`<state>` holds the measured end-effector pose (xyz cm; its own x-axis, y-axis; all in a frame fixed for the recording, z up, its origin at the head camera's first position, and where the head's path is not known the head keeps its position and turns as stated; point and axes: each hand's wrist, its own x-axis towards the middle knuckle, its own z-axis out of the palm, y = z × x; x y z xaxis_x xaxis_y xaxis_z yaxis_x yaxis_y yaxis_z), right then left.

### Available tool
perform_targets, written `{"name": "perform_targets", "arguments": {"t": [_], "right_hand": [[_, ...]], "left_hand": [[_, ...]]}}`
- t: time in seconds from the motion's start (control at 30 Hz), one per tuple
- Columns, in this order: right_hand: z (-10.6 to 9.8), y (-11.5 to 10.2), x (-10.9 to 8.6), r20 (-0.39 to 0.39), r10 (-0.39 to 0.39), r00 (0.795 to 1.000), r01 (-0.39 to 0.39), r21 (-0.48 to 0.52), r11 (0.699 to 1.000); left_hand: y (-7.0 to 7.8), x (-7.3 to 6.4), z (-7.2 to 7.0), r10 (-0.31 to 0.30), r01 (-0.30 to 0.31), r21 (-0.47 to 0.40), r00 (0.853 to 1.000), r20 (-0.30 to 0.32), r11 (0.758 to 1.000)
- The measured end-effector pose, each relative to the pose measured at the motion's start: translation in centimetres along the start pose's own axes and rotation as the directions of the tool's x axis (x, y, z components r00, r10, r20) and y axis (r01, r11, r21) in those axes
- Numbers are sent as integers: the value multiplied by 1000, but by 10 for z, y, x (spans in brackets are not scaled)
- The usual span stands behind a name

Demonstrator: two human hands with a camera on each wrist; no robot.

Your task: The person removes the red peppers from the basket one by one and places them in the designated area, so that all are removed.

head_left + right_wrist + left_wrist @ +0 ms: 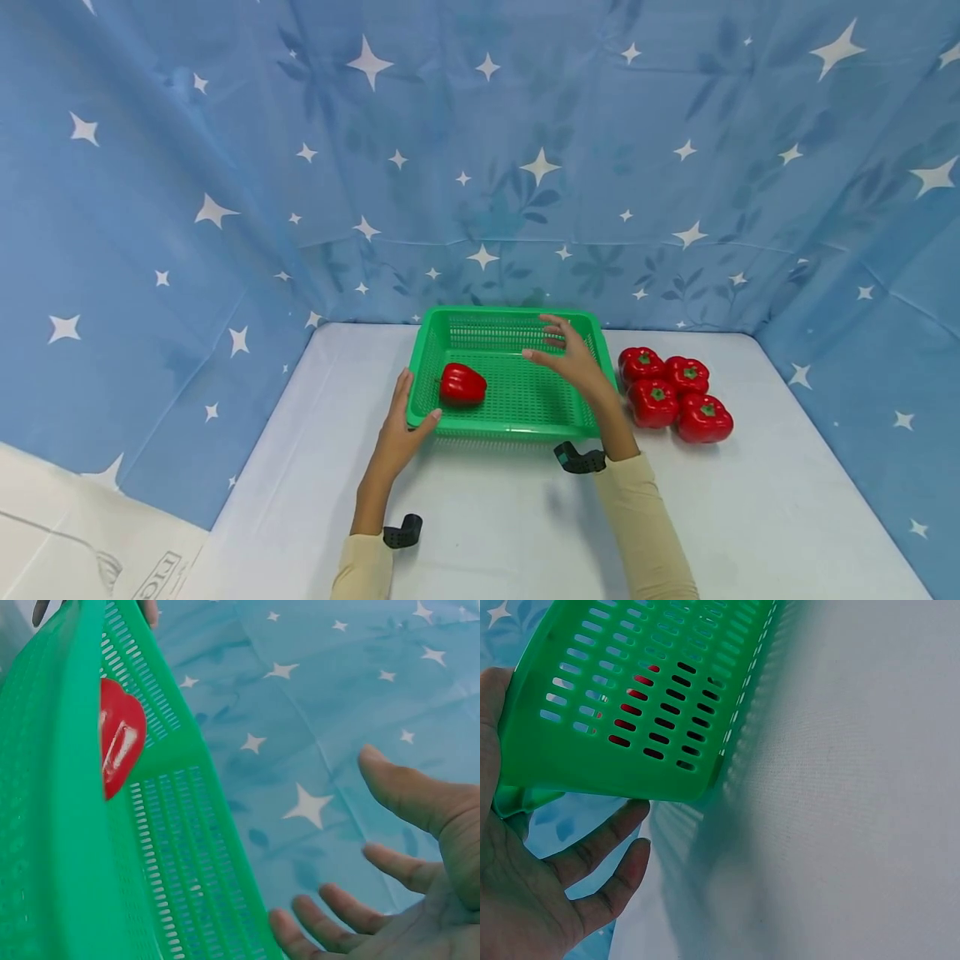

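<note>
A green plastic basket [517, 432] with slotted walls stands on the table, and one red bell pepper [462, 385] lies on its side in the basket's left half. My left hand [399, 435] touches the basket's front left corner, thumb by the front rim and fingers along the left side. In the left wrist view, the other fingers [604, 840] spread loosely below the basket corner. Over the basket's right part hovers my right hand [573, 360], fingers spread and nothing in them. The right wrist view shows its fingertips near the basket rim.
Several red bell peppers [705, 418] with green stems sit grouped on the table just right of the basket. A white cloth [495, 517] covers the table. Blue star-patterned curtains [450, 208] hang behind and along both sides.
</note>
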<state>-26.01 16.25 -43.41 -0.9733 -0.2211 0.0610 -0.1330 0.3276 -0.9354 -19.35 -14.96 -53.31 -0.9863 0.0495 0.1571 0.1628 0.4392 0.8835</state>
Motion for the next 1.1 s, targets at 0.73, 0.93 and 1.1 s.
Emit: {"name": "perform_targets", "arguments": {"t": [0.73, 0.93, 1.1], "right_hand": [[36, -8, 67, 408, 121, 905, -113, -43, 993], [45, -2, 75, 478, 189, 858, -168, -88, 982], [53, 3, 81, 539, 246, 806, -210, -129, 969]], "left_hand": [[-1, 4, 0, -1, 1, 21, 1000, -19, 1000], [0, 3, 0, -5, 6, 21, 1000, -15, 1000], [1, 2, 0, -9, 9, 18, 1000, -6, 1000]]}}
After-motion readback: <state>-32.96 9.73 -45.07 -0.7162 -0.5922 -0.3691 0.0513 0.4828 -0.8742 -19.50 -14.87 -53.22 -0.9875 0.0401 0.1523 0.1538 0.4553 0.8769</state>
